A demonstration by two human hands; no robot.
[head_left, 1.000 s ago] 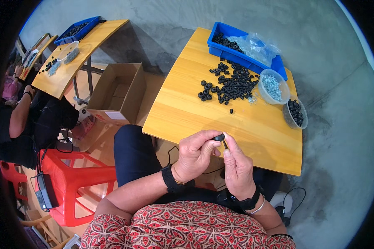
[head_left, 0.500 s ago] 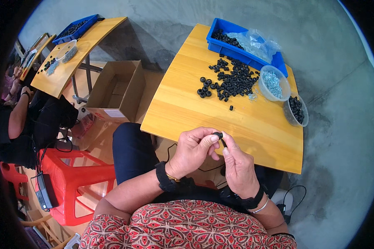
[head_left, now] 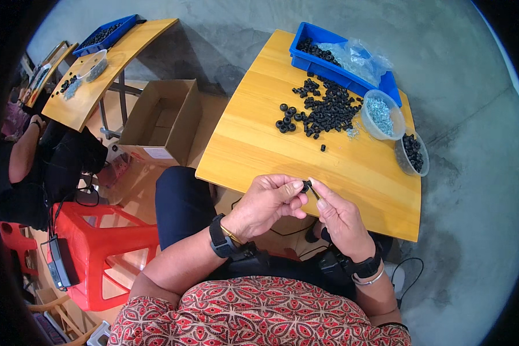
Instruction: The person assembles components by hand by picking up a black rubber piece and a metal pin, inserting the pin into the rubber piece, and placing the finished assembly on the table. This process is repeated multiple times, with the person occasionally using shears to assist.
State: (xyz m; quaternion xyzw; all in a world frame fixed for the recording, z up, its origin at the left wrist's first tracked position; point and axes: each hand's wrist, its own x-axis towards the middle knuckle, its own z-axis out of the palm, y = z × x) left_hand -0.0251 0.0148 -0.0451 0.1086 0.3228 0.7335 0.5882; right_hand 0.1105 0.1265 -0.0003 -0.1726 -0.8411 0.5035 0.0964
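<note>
My left hand (head_left: 271, 202) is closed, pinching a small black round part (head_left: 305, 185) between thumb and fingers just over the table's near edge. My right hand (head_left: 347, 224) meets it there, closed on a thin dark stick-like tool (head_left: 315, 194); the tool's kind is hidden by the fingers. Farther off, a loose pile of small black parts (head_left: 331, 109) covers the tabletop, with several larger black rings (head_left: 285, 124) to its left. A single black part (head_left: 323, 148) lies nearer to my hands.
Behind the pile on the wooden table (head_left: 242, 144) stands a blue tray (head_left: 346, 75) with black parts and a plastic bag. To the right are a tub of small silvery pieces (head_left: 380, 115) and a tub of black parts (head_left: 412, 151). A cardboard box (head_left: 181, 124) and red stool (head_left: 81, 230) stand left.
Both hands have shifted slightly, and the right forearm has turned a little outward. The black part and thin tool stay held close together.
</note>
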